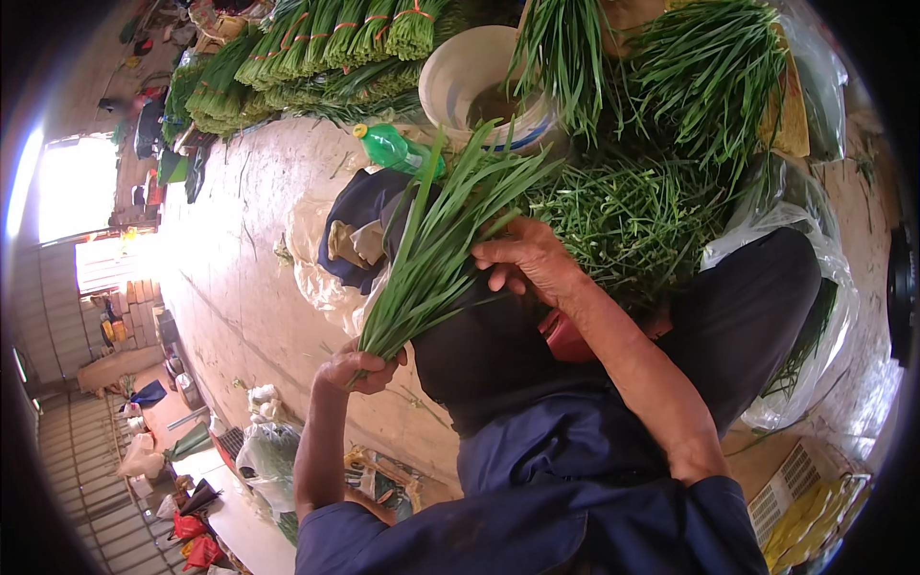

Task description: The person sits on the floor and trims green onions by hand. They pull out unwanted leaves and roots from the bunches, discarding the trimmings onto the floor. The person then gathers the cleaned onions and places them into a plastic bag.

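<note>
A bunch of long, flat green leaves, likely garlic chives (pixel 438 244), slants up across my lap. My left hand (pixel 366 370) is closed around its lower, gathered end. At the right edge of the bunch is my right hand (pixel 528 259), its fingers loosely bent and apart, and I see nothing held in it. Whether its fingertips touch the leaves is hard to tell. Beyond that hand lies a heap of loose green trimmings (pixel 632 215) between my knees. A red object (pixel 568 336) shows partly under my right forearm.
Bundles of chives tied with red bands (pixel 345 36) are stacked at the far side. A white bucket (pixel 460 79) stands beside a green plastic bottle (pixel 395 149). More loose chives (pixel 711 79) lie at upper right. Clear plastic sheeting (pixel 826 237) is by my right knee.
</note>
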The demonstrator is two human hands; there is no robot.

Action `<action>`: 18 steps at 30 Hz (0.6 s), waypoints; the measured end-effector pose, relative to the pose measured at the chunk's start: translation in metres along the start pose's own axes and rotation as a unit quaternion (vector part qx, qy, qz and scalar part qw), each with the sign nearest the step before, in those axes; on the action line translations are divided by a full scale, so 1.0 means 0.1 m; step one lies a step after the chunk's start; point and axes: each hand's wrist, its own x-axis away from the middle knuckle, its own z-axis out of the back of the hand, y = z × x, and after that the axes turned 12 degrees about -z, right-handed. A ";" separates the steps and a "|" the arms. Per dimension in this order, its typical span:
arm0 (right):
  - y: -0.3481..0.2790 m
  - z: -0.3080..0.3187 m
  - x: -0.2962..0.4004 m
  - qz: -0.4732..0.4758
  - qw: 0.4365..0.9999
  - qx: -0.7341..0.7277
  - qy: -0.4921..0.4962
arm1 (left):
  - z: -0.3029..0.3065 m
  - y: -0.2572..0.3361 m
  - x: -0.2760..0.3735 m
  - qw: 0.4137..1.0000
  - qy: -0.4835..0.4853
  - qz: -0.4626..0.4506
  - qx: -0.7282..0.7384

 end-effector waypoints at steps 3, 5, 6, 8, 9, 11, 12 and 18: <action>0.04 -0.03 0.01 0.004 0.999 -0.023 -0.022 | 0.07 -0.05 -0.02 1.000 -0.009 -0.001 0.022; 0.06 -0.03 -0.01 0.020 0.999 -0.038 -0.030 | 0.09 -0.07 -0.02 0.999 -0.011 0.002 0.031; 0.07 -0.03 -0.02 0.032 0.998 -0.044 -0.031 | 0.08 -0.07 -0.03 0.999 -0.010 0.005 0.033; 0.07 -0.02 -0.04 0.050 0.997 -0.059 -0.028 | 0.08 -0.07 -0.03 0.999 -0.011 0.007 0.032; 0.05 -0.02 -0.05 0.056 0.996 -0.068 -0.025 | 0.10 -0.08 -0.03 0.999 -0.011 0.006 0.030; 0.03 0.00 -0.08 0.065 0.995 -0.074 -0.020 | 0.11 -0.09 -0.02 1.000 -0.011 0.005 0.025; 0.04 0.00 -0.10 0.068 0.995 -0.072 -0.018 | 0.11 -0.09 -0.02 1.000 -0.011 0.004 0.023; 0.08 0.04 -0.15 0.085 0.995 -0.042 -0.016 | 0.11 -0.07 -0.03 1.000 -0.013 0.011 0.023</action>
